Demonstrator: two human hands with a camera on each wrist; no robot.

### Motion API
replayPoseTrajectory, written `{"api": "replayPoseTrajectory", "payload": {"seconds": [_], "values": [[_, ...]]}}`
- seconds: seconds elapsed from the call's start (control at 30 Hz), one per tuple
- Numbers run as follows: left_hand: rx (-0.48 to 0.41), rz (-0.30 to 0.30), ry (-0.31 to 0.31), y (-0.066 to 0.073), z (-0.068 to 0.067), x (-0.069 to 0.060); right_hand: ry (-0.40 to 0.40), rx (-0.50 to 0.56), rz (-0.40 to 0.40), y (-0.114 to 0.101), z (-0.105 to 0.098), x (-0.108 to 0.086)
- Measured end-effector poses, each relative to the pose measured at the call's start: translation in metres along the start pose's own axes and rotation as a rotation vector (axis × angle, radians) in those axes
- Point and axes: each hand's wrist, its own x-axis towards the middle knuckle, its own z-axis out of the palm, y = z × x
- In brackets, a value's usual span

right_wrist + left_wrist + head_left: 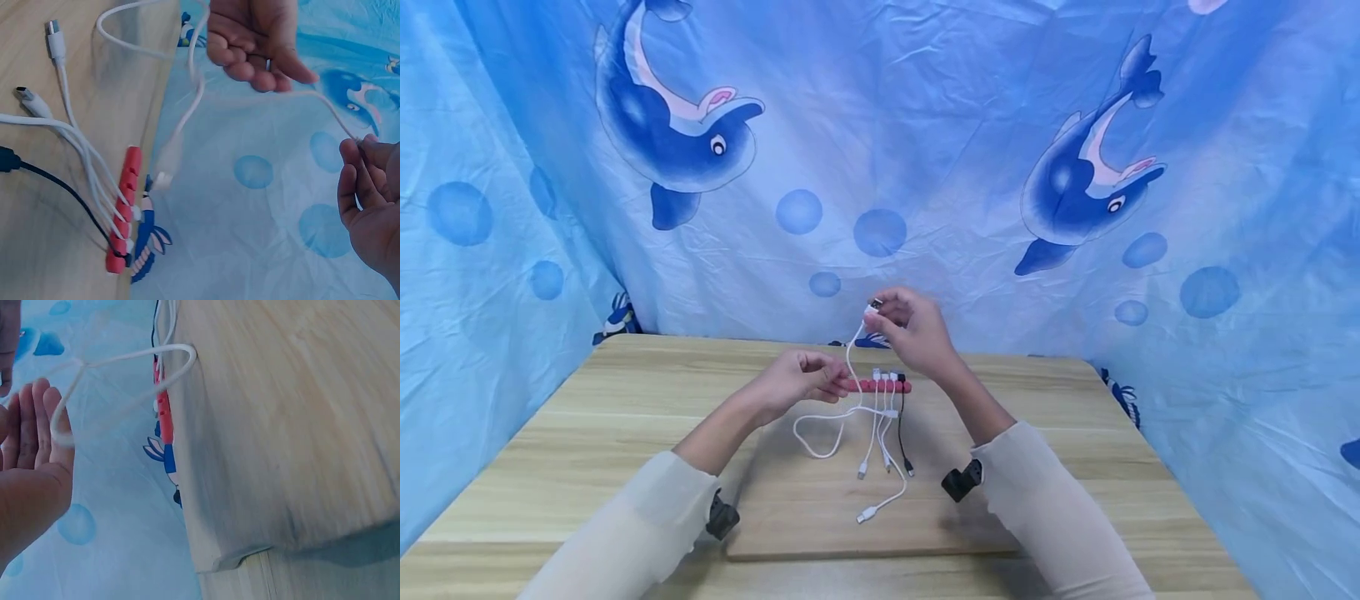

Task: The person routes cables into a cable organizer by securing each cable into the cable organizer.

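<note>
My right hand [913, 329] is raised above the far side of the board and pinches the USB plug [874, 307] of a white cable [808, 417]. The cable hangs from there in a loop, with a blurred white connector [164, 175] dangling beside the red cable holder [130, 178]. Close to that cable is my left hand [797, 379], its fingers loosely bent; in the right wrist view [253, 47] the cable passes by its fingertips and no grip shows. Several white cables [75, 106] and one black cable [56, 184] sit in the holder's slots.
A wooden board [805, 517] lies on the wood-grain table [625, 433], with cable ends resting over it. The red holder is near the board's far edge. Blue curtains [880, 150] with dolphin prints hang behind and at both sides.
</note>
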Motion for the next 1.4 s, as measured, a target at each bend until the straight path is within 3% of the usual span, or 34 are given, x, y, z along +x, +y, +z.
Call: {"api": "replayPoseTrajectory", "payload": {"seconds": [0.3, 0.5, 0.7, 1.0, 1.27, 1.4], "values": [[-0.073, -0.003, 0.134, -0.004, -0.002, 0.008, 0.029, 0.041, 0.013, 0.016, 0.01, 0.001], [-0.153, 0.006, 0.118, -0.006, -0.003, 0.01, 0.04, 0.074, 0.049, 0.019, 0.016, 0.001], [-0.148, -0.034, 0.099, -0.013, -0.003, 0.013, 0.044, 0.079, 0.076, 0.026, 0.021, 0.001], [0.038, -0.112, 0.088, -0.012, 0.005, 0.018, 0.031, 0.002, 0.131, 0.042, 0.028, 0.001], [0.135, -0.207, 0.098, -0.019, 0.015, 0.028, -0.035, -0.081, 0.182, 0.057, 0.032, -0.002], [0.246, -0.213, 0.092, -0.024, 0.021, 0.032, -0.053, -0.147, 0.22, 0.066, 0.033, -0.004]]}}
